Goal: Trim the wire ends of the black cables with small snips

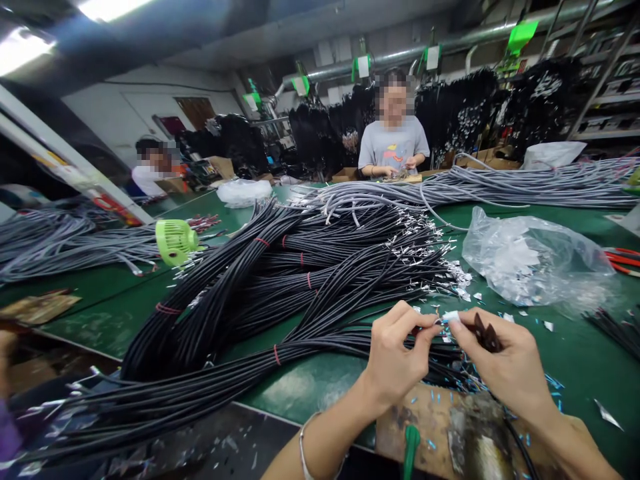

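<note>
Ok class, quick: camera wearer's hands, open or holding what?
Left hand: closed, pinching a thin wire end.
Right hand: closed, pinching a white piece, dark tool in its grip.

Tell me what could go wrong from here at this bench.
The dark pointed tool held in the right hand sits close to the white piece pinched there, so its tips might nick a finger. The near black cables run past the edge of the green table, so their weight may drag them off. Loose blue scraps could get mixed in with the wire ends.
</note>
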